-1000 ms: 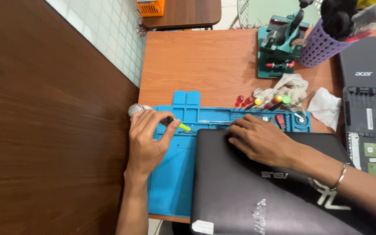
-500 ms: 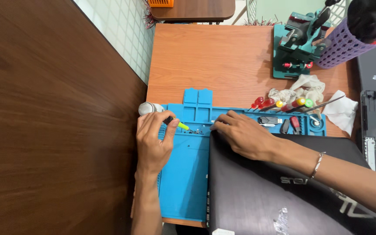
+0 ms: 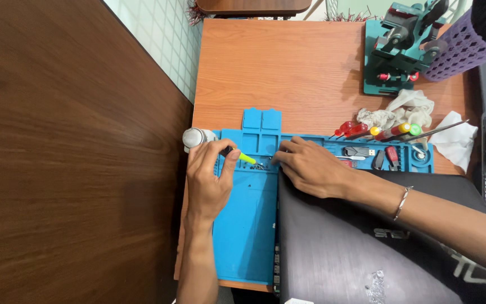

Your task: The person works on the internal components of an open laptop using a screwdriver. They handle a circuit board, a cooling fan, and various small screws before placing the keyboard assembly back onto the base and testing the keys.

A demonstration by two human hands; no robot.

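Here we see the left hand (image 3: 209, 180) gripping a small screwdriver with a yellow-green tip (image 3: 242, 156), its point aimed at a cluster of tiny screws (image 3: 260, 166) lying in a tray of the blue repair mat (image 3: 246, 236) on the table (image 3: 277, 67). The right hand (image 3: 310, 168), holding nothing, rests its fingertips just beside those screws, partly over the dark laptop (image 3: 355, 247). We judge that a nudge could scatter the screws, or roll them under the laptop's edge.

Beyond the fingers, far across the table (image 3: 288, 67), a teal clamp stand (image 3: 397, 48) sits beside a purple perforated cup (image 3: 459, 53); crumpled white cloths (image 3: 406, 110) lie nearer, with red-handled screwdrivers (image 3: 352, 129) closest.
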